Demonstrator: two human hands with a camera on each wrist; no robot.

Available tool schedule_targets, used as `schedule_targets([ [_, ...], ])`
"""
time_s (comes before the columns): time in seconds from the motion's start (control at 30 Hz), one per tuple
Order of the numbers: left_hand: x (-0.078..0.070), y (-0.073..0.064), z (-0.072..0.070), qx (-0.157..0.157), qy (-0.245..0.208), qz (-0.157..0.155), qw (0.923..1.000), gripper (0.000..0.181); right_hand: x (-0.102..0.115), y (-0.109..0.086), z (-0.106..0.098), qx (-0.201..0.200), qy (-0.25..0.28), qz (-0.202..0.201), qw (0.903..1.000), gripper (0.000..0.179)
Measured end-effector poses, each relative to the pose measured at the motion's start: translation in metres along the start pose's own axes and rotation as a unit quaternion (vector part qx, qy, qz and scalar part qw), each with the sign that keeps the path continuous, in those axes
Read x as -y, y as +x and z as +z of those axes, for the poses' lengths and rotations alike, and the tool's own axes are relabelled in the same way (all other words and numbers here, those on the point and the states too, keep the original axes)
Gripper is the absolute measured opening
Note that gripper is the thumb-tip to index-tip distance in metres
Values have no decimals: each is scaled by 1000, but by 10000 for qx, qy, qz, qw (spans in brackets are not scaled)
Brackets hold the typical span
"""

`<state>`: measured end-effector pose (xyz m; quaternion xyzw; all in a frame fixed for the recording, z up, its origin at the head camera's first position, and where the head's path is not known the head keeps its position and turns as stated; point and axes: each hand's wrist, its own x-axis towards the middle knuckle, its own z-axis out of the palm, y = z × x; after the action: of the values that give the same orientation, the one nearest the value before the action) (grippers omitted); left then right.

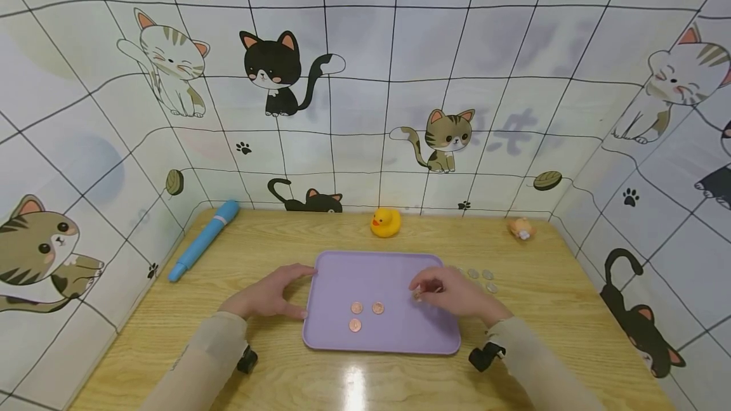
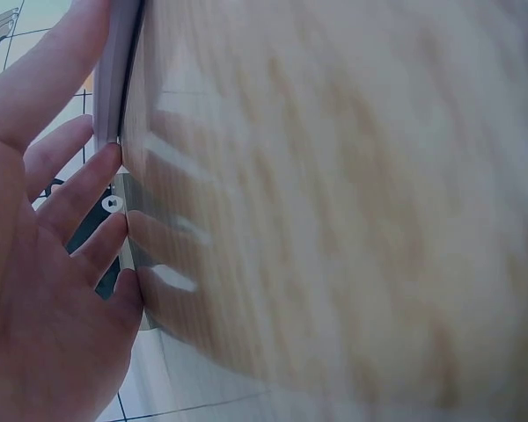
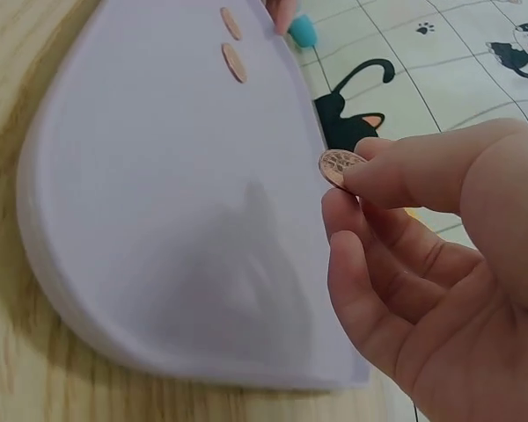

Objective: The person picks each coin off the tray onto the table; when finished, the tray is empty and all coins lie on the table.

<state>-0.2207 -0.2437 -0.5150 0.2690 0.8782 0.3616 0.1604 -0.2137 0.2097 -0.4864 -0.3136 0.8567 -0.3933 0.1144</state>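
Note:
A purple tray point(image 1: 394, 271) lies on the wooden table with three copper-coloured coins on it, one of them a coin point(image 1: 378, 307) near the middle. My left hand point(image 1: 273, 292) is at the tray's left edge, thumb and fingers spread and touching the rim; the left wrist view shows the fingers point(image 2: 92, 189) extended. Over the right part of the tray, my right hand point(image 1: 454, 290) pinches a copper-coloured coin point(image 3: 339, 167) between thumb and fingertips. The right wrist view shows that coin held above the tray surface.
Several silvery coins point(image 1: 487, 274) lie on the table right of the tray, partly hidden behind the right hand. A yellow rubber duck point(image 1: 386, 223) stands behind the tray. A blue pen-shaped object point(image 1: 204, 241) lies back left, a small orange-brown item point(image 1: 522, 228) back right. Cat-print walls surround the table.

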Motion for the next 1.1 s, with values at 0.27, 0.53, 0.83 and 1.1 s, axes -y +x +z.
schedule_targets([
  [0.27,0,0,0,23,0,-17,10000,92,-6,-13,-16,-270,-52,92,9996,19],
  [0.53,0,0,0,37,-9,-59,10000,92,-13,-29,-30,-379,80,237,9990,18],
  [0.83,2,1,1,28,13,-68,10000,93,-16,-44,-41,-565,-38,294,9980,13],
  [1.1,1,0,0,36,68,-70,9999,93,-22,-55,-47,-683,-181,445,9965,11],
])
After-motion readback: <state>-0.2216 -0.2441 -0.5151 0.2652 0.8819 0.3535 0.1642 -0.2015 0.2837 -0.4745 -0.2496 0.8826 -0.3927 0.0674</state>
